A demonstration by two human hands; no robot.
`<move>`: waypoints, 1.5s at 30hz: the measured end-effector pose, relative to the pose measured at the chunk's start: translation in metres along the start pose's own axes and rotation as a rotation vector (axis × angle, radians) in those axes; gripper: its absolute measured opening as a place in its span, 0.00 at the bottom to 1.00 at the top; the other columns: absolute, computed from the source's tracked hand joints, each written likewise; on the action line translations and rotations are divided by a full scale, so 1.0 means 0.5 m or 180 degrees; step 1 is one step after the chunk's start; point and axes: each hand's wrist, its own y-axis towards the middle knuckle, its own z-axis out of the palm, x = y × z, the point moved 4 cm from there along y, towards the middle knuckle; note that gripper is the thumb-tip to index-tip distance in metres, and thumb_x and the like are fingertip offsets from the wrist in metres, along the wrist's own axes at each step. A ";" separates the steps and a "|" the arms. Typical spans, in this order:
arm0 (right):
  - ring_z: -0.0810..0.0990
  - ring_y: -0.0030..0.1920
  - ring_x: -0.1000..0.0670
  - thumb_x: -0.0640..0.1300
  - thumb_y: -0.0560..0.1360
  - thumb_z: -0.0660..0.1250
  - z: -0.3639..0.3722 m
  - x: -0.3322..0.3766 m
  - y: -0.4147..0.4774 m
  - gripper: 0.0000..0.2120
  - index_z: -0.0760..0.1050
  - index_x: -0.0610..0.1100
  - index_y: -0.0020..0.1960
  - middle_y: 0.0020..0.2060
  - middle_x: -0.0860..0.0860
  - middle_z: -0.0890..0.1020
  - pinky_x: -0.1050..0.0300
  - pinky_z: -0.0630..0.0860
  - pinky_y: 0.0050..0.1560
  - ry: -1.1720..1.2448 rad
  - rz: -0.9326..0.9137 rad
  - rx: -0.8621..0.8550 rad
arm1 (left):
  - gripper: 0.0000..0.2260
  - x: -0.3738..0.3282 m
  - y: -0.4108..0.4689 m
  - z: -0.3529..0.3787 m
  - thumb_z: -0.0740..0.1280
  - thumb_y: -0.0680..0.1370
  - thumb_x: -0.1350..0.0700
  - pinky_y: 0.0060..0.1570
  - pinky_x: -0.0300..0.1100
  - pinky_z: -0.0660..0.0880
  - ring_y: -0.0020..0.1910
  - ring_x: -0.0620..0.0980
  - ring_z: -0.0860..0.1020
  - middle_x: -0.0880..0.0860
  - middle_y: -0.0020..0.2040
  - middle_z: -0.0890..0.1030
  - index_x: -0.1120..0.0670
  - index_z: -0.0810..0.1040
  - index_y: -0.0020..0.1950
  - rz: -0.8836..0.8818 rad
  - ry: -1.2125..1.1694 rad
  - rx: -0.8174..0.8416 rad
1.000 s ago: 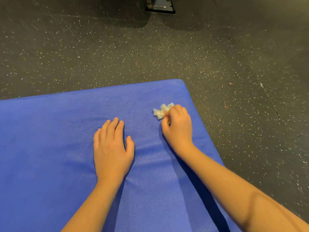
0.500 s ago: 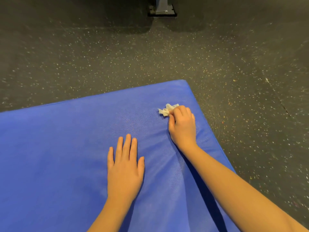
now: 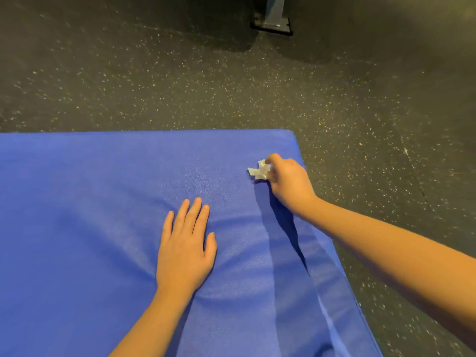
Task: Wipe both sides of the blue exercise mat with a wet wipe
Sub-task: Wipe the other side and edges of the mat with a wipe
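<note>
Pressing flat on the blue exercise mat (image 3: 90, 202), your left hand (image 3: 184, 249) lies at 6 o'clock, fingers straight. At 2 o'clock from it, your right hand (image 3: 288, 182) pinches the crumpled wet wipe (image 3: 258, 171) near the mat's far right corner. Speckled floor (image 3: 180, 86) lies beyond.

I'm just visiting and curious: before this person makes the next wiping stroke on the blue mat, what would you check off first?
1. Grip on the wet wipe: ok, the right hand pinches it in curled fingers.
2. Wipe on the blue mat: ok, it sits against the surface near the far right corner.
3. Mat steadied: ok, the left hand presses flat, fingers straight.
4. Wipe spread for coverage: not ok, it is bunched into a small wad.
5. Wipe wet enough: cannot tell.
6. Underside wiped: cannot tell, it is hidden against the floor.
</note>
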 end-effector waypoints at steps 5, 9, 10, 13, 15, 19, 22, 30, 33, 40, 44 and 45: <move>0.73 0.43 0.40 0.35 0.75 0.61 0.023 0.072 -0.088 0.04 0.73 0.38 0.49 0.45 0.43 0.76 0.51 0.63 0.38 0.0069 -0.0697 0.1192 | 0.25 -0.001 0.003 0.000 0.53 0.77 0.49 0.71 0.56 0.59 0.73 0.56 0.65 0.55 0.73 0.70 0.58 0.73 0.70 -0.0003 0.0034 0.0041; 0.75 0.47 0.40 0.37 0.76 0.61 0.004 0.028 -0.105 0.05 0.76 0.42 0.49 0.46 0.44 0.76 0.53 0.63 0.39 -0.0406 -0.0731 0.1682 | 0.25 -0.003 0.005 -0.001 0.53 0.77 0.49 0.71 0.57 0.59 0.73 0.57 0.66 0.56 0.72 0.71 0.59 0.74 0.70 -0.0011 0.0041 0.0083; 0.75 0.45 0.40 0.37 0.76 0.61 -0.006 0.023 -0.105 0.04 0.74 0.42 0.46 0.44 0.44 0.74 0.53 0.61 0.37 -0.0451 -0.0566 0.1540 | 0.25 -0.004 0.005 0.000 0.52 0.77 0.49 0.70 0.57 0.60 0.73 0.57 0.66 0.56 0.72 0.71 0.59 0.74 0.70 -0.0025 0.0055 0.0106; 0.72 0.41 0.41 0.35 0.75 0.60 -0.011 0.046 -0.143 0.07 0.76 0.42 0.45 0.41 0.46 0.71 0.55 0.58 0.37 -0.0381 -0.0323 0.1337 | 0.25 -0.007 0.006 0.001 0.52 0.77 0.50 0.69 0.59 0.62 0.72 0.59 0.67 0.57 0.71 0.71 0.59 0.74 0.69 -0.0063 0.0132 0.0179; 0.74 0.43 0.40 0.35 0.76 0.61 0.011 0.083 -0.199 0.07 0.78 0.39 0.47 0.43 0.43 0.73 0.55 0.63 0.38 -0.0216 -0.0654 0.1570 | 0.25 -0.009 0.004 0.003 0.52 0.77 0.50 0.67 0.61 0.63 0.71 0.60 0.69 0.58 0.71 0.72 0.59 0.74 0.69 -0.0044 0.0236 0.0244; 0.74 0.43 0.39 0.36 0.76 0.60 0.024 0.078 -0.236 0.07 0.77 0.37 0.46 0.43 0.42 0.74 0.50 0.67 0.35 -0.0166 -0.0706 0.1296 | 0.22 -0.028 0.000 -0.010 0.72 0.73 0.54 0.58 0.63 0.72 0.64 0.61 0.75 0.60 0.66 0.76 0.60 0.78 0.64 -0.0108 0.0433 0.0304; 0.74 0.36 0.38 0.33 0.73 0.63 0.010 0.035 -0.216 0.07 0.73 0.35 0.37 0.35 0.41 0.72 0.52 0.60 0.31 0.0092 0.0148 0.0364 | 0.24 -0.038 -0.051 -0.013 0.74 0.70 0.49 0.55 0.65 0.74 0.64 0.61 0.76 0.61 0.65 0.77 0.60 0.80 0.62 -0.0013 0.0504 0.0368; 0.70 0.29 0.43 0.38 0.72 0.64 0.039 0.079 -0.323 0.07 0.72 0.39 0.36 0.32 0.45 0.70 0.54 0.64 0.23 0.0535 -0.0614 -0.0009 | 0.27 -0.005 -0.187 -0.011 0.55 0.77 0.43 0.70 0.59 0.56 0.75 0.55 0.61 0.55 0.75 0.66 0.55 0.71 0.73 0.0275 0.0356 0.0639; 0.70 0.27 0.41 0.32 0.69 0.66 0.027 0.034 -0.296 0.06 0.71 0.37 0.34 0.30 0.42 0.70 0.55 0.62 0.22 0.0524 -0.0121 -0.0224 | 0.28 -0.009 -0.188 -0.005 0.54 0.77 0.44 0.71 0.59 0.56 0.76 0.56 0.61 0.56 0.76 0.65 0.56 0.69 0.73 0.0307 0.0339 0.0641; 0.69 0.24 0.42 0.35 0.68 0.62 0.048 0.088 -0.365 0.04 0.72 0.37 0.34 0.30 0.43 0.71 0.60 0.60 0.25 0.0835 -0.0546 -0.0034 | 0.28 -0.013 -0.189 -0.005 0.54 0.78 0.44 0.71 0.60 0.57 0.76 0.56 0.60 0.56 0.76 0.65 0.56 0.69 0.73 0.0292 0.0397 0.0663; 0.69 0.23 0.42 0.31 0.64 0.64 0.040 0.063 -0.358 0.05 0.70 0.37 0.31 0.28 0.42 0.71 0.59 0.60 0.23 0.0726 -0.0404 0.0062 | 0.28 -0.017 -0.188 -0.010 0.53 0.78 0.44 0.71 0.60 0.56 0.75 0.57 0.61 0.57 0.75 0.66 0.57 0.69 0.73 0.0295 0.0436 0.0671; 0.70 0.23 0.42 0.28 0.62 0.67 0.037 0.052 -0.353 0.07 0.70 0.37 0.31 0.28 0.42 0.71 0.58 0.61 0.22 0.0733 -0.0193 -0.0021 | 0.28 -0.018 -0.187 -0.010 0.53 0.78 0.44 0.71 0.60 0.56 0.75 0.57 0.61 0.57 0.75 0.66 0.57 0.69 0.73 0.0285 0.0443 0.0695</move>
